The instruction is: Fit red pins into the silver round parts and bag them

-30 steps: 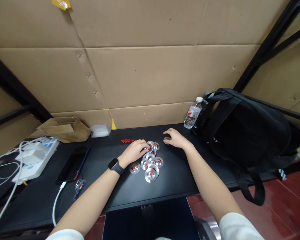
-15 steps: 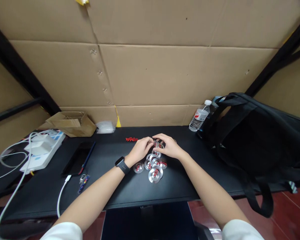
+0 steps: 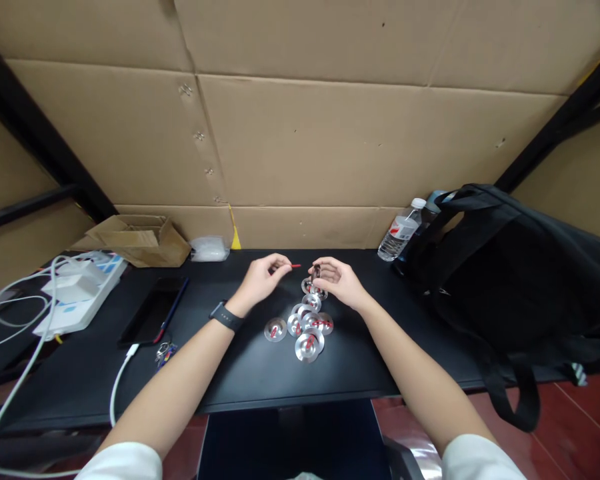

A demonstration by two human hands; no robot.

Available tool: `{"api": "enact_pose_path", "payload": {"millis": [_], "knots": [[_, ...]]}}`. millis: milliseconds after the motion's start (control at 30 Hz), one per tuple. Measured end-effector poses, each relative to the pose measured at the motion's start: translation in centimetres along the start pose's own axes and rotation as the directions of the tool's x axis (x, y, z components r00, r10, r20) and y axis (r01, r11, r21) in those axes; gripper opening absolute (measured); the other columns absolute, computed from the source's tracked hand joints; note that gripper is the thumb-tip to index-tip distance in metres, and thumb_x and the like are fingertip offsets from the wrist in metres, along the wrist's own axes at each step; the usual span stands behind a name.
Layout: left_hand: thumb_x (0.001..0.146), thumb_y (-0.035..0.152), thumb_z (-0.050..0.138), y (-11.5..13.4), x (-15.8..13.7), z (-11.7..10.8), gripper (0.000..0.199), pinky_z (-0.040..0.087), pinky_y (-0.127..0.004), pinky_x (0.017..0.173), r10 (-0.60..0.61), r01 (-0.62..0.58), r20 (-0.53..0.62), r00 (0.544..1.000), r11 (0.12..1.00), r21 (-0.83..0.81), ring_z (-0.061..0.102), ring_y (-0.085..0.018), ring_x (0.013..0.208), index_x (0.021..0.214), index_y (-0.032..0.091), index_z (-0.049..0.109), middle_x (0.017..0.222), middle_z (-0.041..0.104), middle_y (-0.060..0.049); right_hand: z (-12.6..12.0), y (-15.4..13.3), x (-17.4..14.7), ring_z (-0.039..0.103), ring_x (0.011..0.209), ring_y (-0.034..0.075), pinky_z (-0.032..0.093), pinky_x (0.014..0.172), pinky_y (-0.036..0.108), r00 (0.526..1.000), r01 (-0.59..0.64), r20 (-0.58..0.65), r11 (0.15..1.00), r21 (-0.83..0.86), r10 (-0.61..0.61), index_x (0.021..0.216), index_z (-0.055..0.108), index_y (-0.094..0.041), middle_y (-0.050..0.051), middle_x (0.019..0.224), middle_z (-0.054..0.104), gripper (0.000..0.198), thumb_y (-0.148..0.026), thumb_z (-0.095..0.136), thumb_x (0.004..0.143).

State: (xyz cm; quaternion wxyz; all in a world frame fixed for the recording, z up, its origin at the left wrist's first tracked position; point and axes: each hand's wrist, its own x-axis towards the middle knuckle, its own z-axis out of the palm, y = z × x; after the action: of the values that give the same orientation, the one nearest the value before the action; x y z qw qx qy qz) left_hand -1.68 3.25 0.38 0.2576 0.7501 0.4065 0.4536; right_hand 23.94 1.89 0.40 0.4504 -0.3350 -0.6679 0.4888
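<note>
My left hand (image 3: 266, 279) pinches a thin red strip (image 3: 296, 266) that sticks out to the right of its fingertips. Beside it, my right hand (image 3: 341, 283) holds a small shiny metal disc (image 3: 316, 273) tilted on edge between thumb and fingers. Below and between the hands, several flat metal discs (image 3: 309, 346) with raised middles and red pieces at their centres lie overlapping. A single disc (image 3: 275, 329) lies apart on the left. The spot where red strips lay behind my left hand is hidden by it.
On the left are a phone (image 3: 153, 313) with a white cable, a power strip (image 3: 83, 300) and an open cardboard box (image 3: 143, 240). A clear plastic packet (image 3: 209, 249) lies at the back. A water bottle (image 3: 401, 230) and black backpack (image 3: 525, 287) stand right.
My hands have moved apart. The left has drawn away to the left with a red strip in its fingertips, and the right now shows a raised metal disc.
</note>
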Motion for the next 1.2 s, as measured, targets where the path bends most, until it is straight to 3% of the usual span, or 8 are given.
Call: {"api": "enact_pose_path", "payload": {"millis": [67,133,233,333,600,833,967,1200], "knots": [[0.095,0.041,0.06,-1.7,0.4,-2.7,0.022,0.051,-0.031,0.084,0.033,-0.038,0.03,0.999,0.982,0.187,0.069,-0.02,0.088,0.096,0.021,0.07,0.096,0.075,-0.004,-1.0,-0.2,0.1,0.071,0.09,0.021,0.06,0.082,0.037,0.995,0.029,-0.089,0.982,-0.186,-0.046,0.115,0.062,-0.022,0.008,0.104,0.072,0.051,-0.042,0.084,0.074],[0.095,0.041,0.06,-3.8,0.6,-5.2,0.023,0.05,-0.033,0.087,0.045,-0.062,0.062,0.997,0.945,0.32,0.069,-0.021,0.09,0.094,0.022,0.071,0.096,0.076,-0.004,-2.5,-0.2,0.1,0.069,0.09,0.022,0.058,0.08,0.036,0.984,0.049,-0.135,0.896,-0.441,-0.12,0.116,0.065,-0.022,0.008,0.102,0.071,0.049,-0.042,0.083,0.075],[0.093,0.043,0.062,-6.6,0.5,-7.2,0.024,0.05,-0.035,0.089,0.035,-0.076,0.122,0.992,0.932,0.355,0.069,-0.023,0.095,0.092,0.021,0.072,0.1,0.075,-0.006,-4.8,0.2,0.1,0.067,0.091,0.022,0.055,0.084,0.036,0.985,0.05,-0.084,0.713,-0.699,-0.151,0.117,0.068,-0.022,0.008,0.106,0.07,0.044,-0.035,0.081,0.076],[0.091,0.044,0.063,-8.4,0.3,-7.3,0.025,0.051,-0.036,0.091,0.016,-0.073,0.173,0.985,0.941,0.331,0.068,-0.023,0.096,0.091,0.022,0.074,0.1,0.075,-0.006,-6.8,1.0,0.0,0.067,0.09,0.022,0.053,0.086,0.035,0.997,0.01,-0.04,0.6,-0.8,-0.07,0.112,0.071,-0.02,0.008,0.104,0.07,0.039,-0.031,0.081,0.076],[0.09,0.04,0.063,-8.5,0.2,-6.7,0.021,0.05,-0.037,0.094,0.01,-0.095,0.244,0.97,0.935,0.341,0.067,-0.023,0.098,0.096,0.023,0.074,0.104,0.074,-0.005,-8.8,2.4,-0.2,0.069,0.09,0.022,0.052,0.084,0.031,0.992,-0.061,0.013,0.55,-0.833,0.129,0.114,0.073,-0.018,0.009,0.102,0.072,0.042,-0.03,0.082,0.075],[0.083,0.037,0.067,-6.2,-0.1,-3.8,0.037,0.042,-0.049,0.104,-0.003,-0.154,0.266,0.964,0.809,0.568,0.052,-0.031,0.126,0.119,0.03,0.067,0.138,0.059,-0.007,-8.7,1.8,-0.2,0.069,0.097,0.025,0.051,0.088,0.031,0.981,-0.033,0.071,0.519,-0.854,0.179,0.113,0.075,-0.018,0.01,0.109,0.072,0.043,-0.032,0.083,0.074],[0.088,0.032,0.061,-5.5,-0.4,-2.6,0.025,0.039,-0.051,0.104,0.007,-0.174,0.251,0.968,0.738,0.652,0.045,-0.033,0.132,0.111,0.03,0.071,0.142,0.055,-0.007,-8.7,1.6,-0.3,0.068,0.1,0.026,0.05,0.091,0.032,0.978,-0.029,0.083,0.517,-0.856,0.192,0.116,0.074,-0.018,0.011,0.111,0.071,0.046,-0.03,0.084,0.073],[0.089,0.031,0.062,-4.9,-0.6,-2.1,0.015,0.036,-0.057,0.103,0.055,-0.16,0.172,0.984,0.713,0.683,0.041,-0.037,0.132,0.1,0.026,0.072,0.143,0.054,-0.01,-8.7,1.7,-0.4,0.067,0.103,0.026,0.05,0.095,0.035,0.977,-0.022,0.094,0.527,-0.849,0.192,0.116,0.073,-0.02,0.01,0.112,0.068,0.045,-0.03,0.083,0.073]]}}
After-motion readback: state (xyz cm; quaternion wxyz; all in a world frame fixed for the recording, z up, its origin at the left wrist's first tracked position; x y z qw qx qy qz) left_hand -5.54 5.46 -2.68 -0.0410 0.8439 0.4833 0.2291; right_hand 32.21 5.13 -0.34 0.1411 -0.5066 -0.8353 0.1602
